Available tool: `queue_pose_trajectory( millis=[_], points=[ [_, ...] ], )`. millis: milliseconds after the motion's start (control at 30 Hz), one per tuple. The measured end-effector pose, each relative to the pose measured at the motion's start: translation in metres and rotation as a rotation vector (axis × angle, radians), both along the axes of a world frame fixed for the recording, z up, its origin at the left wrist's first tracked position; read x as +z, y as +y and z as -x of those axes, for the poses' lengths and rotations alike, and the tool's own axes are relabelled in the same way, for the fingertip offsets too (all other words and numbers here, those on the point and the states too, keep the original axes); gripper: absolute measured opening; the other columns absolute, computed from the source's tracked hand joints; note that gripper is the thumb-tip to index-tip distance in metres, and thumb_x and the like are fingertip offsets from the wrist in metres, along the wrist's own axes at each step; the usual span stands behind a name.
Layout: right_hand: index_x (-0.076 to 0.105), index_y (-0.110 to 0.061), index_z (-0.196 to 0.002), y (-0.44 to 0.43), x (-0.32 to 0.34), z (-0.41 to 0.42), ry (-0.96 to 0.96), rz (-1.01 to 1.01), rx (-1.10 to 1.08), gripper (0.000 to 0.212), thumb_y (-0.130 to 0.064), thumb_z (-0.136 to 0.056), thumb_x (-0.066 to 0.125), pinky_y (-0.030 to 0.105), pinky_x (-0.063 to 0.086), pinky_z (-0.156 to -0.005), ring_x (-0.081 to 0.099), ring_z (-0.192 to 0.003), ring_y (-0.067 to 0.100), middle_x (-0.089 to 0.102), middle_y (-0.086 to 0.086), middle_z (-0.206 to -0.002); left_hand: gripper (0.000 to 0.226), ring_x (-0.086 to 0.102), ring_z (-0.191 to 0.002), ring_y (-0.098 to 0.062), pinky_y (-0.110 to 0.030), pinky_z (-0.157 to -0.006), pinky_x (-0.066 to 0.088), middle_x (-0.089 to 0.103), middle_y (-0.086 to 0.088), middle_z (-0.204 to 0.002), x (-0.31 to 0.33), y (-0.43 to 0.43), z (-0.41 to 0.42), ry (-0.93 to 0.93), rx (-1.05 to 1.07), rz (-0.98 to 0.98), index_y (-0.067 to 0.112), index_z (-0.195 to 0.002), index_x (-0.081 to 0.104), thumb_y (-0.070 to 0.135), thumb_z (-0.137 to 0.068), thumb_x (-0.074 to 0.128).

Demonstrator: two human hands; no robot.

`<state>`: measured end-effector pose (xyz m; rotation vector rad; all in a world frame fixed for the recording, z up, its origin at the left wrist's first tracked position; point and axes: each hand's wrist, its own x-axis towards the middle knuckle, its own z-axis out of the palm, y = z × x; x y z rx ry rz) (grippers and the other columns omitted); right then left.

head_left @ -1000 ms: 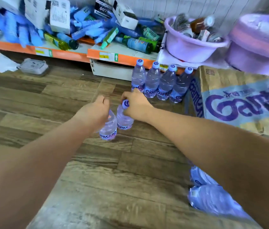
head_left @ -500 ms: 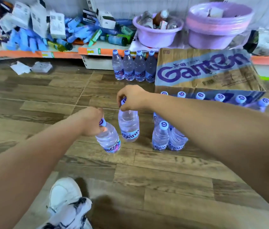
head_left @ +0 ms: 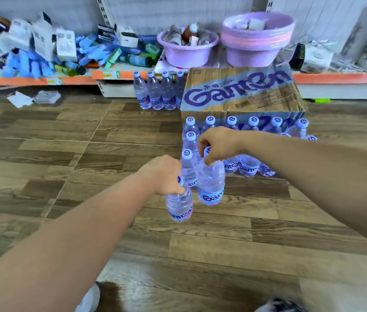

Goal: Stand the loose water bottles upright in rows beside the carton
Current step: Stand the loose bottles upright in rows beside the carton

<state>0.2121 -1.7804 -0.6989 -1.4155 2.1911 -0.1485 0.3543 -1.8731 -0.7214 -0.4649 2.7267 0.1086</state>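
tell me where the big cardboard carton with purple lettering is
In the head view the cardboard carton with purple lettering sits on the wooden floor, right of centre, against the orange-edged shelf, with clear water bottles beside it.

Carton (head_left: pixel 241 95): on the floor (head_left: pixel 65 154), in front of the low shelf (head_left: pixel 42 81).
Row of four bottles (head_left: pixel 157 93): upright, just left of the carton, against the shelf.
Bottle rows (head_left: pixel 245 140): upright, in front of the carton.
Left hand (head_left: pixel 163 174): on a tilted bottle (head_left: pixel 179 204), nearest the camera.
Right hand (head_left: pixel 219 144): on an upright bottle (head_left: pixel 210 183), just right of the tilted one.
Basins (head_left: pixel 257 37): on the shelf behind the carton.
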Motion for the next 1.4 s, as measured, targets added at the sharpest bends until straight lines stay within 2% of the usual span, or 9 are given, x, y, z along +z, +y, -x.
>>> queue_pose_trajectory(
  millis=[67, 133, 333, 467, 567, 700, 900, 1200, 1400],
  points=[
    [0.064, -0.010, -0.103, 0.022, -0.010, 0.014, 0.010, -0.006, -0.027, 0.024, -0.016, -0.080, 0.069, 0.027, 0.044, -0.070, 0.063, -0.093, 0.027, 0.053, -0.002, -0.087, 0.028, 0.062, -0.091, -0.040, -0.032, -0.061, 0.042, 0.052, -0.006, -0.063, -0.010, 0.015, 0.017, 0.039, 0.007, -0.031, 0.007, -0.067, 0.047, 0.029, -0.074, 0.063],
    [0.064, -0.010, -0.105, 0.044, -0.021, 0.031, 0.025, -0.007, -0.074, 0.026, -0.016, -0.080, 0.068, 0.027, 0.041, -0.074, 0.058, -0.096, 0.025, 0.054, 0.003, -0.099, 0.038, 0.061, -0.089, -0.040, -0.028, -0.054, 0.034, 0.035, -0.001, -0.055, -0.022, 0.028, 0.034, 0.070, 0.027, -0.078, 0.013, -0.056, 0.031, 0.025, -0.074, 0.061],
    [0.063, -0.010, -0.109, 0.081, -0.048, 0.077, 0.062, -0.045, -0.140, 0.028, -0.016, -0.082, 0.067, 0.025, 0.035, -0.072, 0.050, -0.093, 0.021, 0.047, 0.001, -0.098, 0.024, 0.060, -0.094, -0.034, -0.031, -0.065, 0.036, 0.052, -0.013, -0.092, -0.051, 0.059, 0.084, 0.217, 0.097, -0.144, 0.006, -0.086, 0.045, 0.028, -0.082, 0.056],
    [0.063, -0.009, -0.108, 0.093, -0.066, 0.102, 0.079, -0.021, -0.173, 0.029, -0.014, -0.080, 0.068, 0.024, 0.034, -0.073, 0.054, -0.101, 0.025, 0.044, 0.002, -0.098, 0.027, 0.058, -0.098, -0.034, -0.033, -0.069, 0.040, 0.058, -0.015, -0.104, -0.062, 0.071, 0.114, 0.254, 0.128, -0.137, 0.003, -0.094, 0.051, 0.026, -0.082, 0.058],
    [0.063, -0.008, -0.108, 0.095, -0.076, 0.114, 0.081, -0.009, -0.192, 0.029, -0.012, -0.080, 0.068, 0.025, 0.035, -0.071, 0.049, -0.090, 0.023, 0.042, 0.002, -0.098, 0.035, 0.058, -0.104, -0.036, -0.038, -0.079, 0.046, 0.056, -0.017, -0.115, -0.072, 0.077, 0.132, 0.233, 0.105, -0.097, 0.000, -0.108, 0.052, 0.025, -0.083, 0.058],
    [0.061, -0.010, -0.109, 0.091, -0.092, 0.124, 0.049, -0.008, -0.213, 0.030, -0.013, -0.080, 0.067, 0.029, 0.038, -0.069, 0.047, -0.086, 0.021, 0.046, 0.006, -0.104, 0.037, 0.059, -0.103, -0.037, -0.039, -0.080, 0.047, 0.054, -0.017, -0.117, -0.082, 0.075, 0.150, 0.241, 0.110, -0.026, 0.000, -0.111, 0.050, 0.026, -0.086, 0.057],
    [0.058, -0.011, -0.114, 0.087, -0.111, 0.128, 0.041, -0.057, -0.218, 0.032, -0.014, -0.082, 0.066, 0.029, 0.039, -0.071, 0.048, -0.088, 0.023, 0.047, 0.013, -0.125, 0.041, 0.054, -0.111, -0.036, -0.039, -0.091, 0.045, 0.048, -0.019, -0.122, -0.095, 0.071, 0.168, 0.214, 0.144, -0.135, -0.004, -0.115, 0.047, 0.021, -0.085, 0.061],
    [0.054, -0.013, -0.116, 0.082, -0.119, 0.127, 0.014, -0.099, -0.252, 0.032, -0.015, -0.085, 0.063, 0.033, 0.044, -0.075, 0.054, -0.095, 0.030, 0.042, 0.012, -0.127, 0.048, 0.052, -0.115, -0.035, -0.039, -0.090, 0.043, 0.050, -0.017, -0.124, -0.104, 0.057, 0.173, 0.126, 0.102, -0.129, 0.002, -0.123, 0.045, 0.029, -0.088, 0.063],
    [0.045, -0.019, -0.128, 0.084, -0.095, 0.115, 0.338, -0.192, -0.085, 0.052, -0.056, -0.093, 0.039, 0.034, 0.037, -0.069, 0.057, -0.109, 0.031, 0.049, 0.005, -0.127, 0.050, 0.050, -0.119, -0.033, -0.041, -0.090, 0.044, 0.048, -0.012, -0.130, -0.067, 0.045, 0.148, 0.165, 0.125, -0.125, 0.011, -0.134, 0.038, 0.036, -0.093, 0.053]
  ],
)
